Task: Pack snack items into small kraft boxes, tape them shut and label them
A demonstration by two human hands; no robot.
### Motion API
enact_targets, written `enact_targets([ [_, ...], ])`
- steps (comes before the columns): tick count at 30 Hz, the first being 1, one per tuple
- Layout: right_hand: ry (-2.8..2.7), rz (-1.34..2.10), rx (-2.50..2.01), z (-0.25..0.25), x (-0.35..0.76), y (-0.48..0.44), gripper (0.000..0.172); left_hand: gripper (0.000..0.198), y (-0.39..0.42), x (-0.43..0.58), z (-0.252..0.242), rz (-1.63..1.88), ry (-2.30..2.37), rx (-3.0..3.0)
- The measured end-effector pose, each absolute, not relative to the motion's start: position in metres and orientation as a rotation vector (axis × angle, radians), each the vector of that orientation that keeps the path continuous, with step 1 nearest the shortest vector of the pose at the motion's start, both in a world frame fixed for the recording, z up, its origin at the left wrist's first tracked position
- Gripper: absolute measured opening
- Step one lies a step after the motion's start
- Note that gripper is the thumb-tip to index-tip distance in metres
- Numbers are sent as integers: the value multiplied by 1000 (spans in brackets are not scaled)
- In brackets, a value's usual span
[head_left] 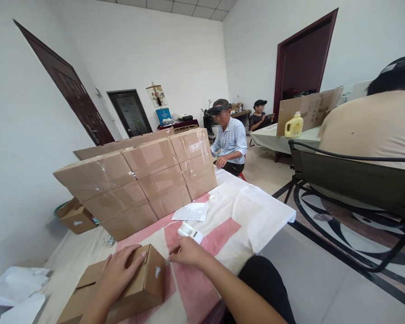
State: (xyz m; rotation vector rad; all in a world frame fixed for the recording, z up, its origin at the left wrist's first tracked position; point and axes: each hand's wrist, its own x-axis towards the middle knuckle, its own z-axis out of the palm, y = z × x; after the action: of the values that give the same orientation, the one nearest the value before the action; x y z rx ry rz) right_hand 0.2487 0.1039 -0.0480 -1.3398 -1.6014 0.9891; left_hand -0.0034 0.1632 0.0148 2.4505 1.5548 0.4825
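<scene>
A brown cardboard box [155, 281] lies before me on the table, with a small white patch on its end face. My left hand [119, 272] rests on its top, fingers spread toward the far edge. Just right of the box is my right hand [185, 252], its thumb and fingertips pinched together; whatever they hold, if anything, is too small to make out. Right behind that hand sits a small white plastic device [190, 232], partly covered by it. Farther back lies a white sheet [191, 211] printed with rows of small outlined shapes.
Stacked taped cartons [162, 180] form a wall along the table's far left. A pink and white cloth [222, 234] covers the table. Another open carton [76, 218] stands at left, with white bags [16, 285] nearby. A person [231, 139] sits beyond; a chair [354, 184] is at right.
</scene>
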Motion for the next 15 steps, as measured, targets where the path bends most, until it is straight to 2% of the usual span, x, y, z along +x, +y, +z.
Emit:
enact_targets([
  [1, -1600, 985, -1315, -45, 254, 104, 49, 58, 163, -4, 15, 492, 1555, 2443],
  [4, -1679, 1014, -1161, -38, 256, 102, 119, 58, 163, -4, 14, 521, 1551, 2429],
  [5, -1738, 1040, -1109, -35, 251, 101, 136, 57, 164, -4, 13, 534, 1547, 2426],
  [7, -1861, 1101, -1054, -31, 235, 97, 155, 56, 165, -6, 12, 574, 1532, 2421],
  [10, -1986, 1095, -1079, -27, 213, 93, 165, 51, 162, -11, 11, 694, 1491, 2395],
  [12, -2032, 994, -1081, -29, 207, 92, 160, 46, 152, -16, 10, 833, 1434, 2363],
  [15, -2072, 806, -1003, -31, 215, 90, 145, 42, 124, -28, 6, 1319, 1420, 2191],
])
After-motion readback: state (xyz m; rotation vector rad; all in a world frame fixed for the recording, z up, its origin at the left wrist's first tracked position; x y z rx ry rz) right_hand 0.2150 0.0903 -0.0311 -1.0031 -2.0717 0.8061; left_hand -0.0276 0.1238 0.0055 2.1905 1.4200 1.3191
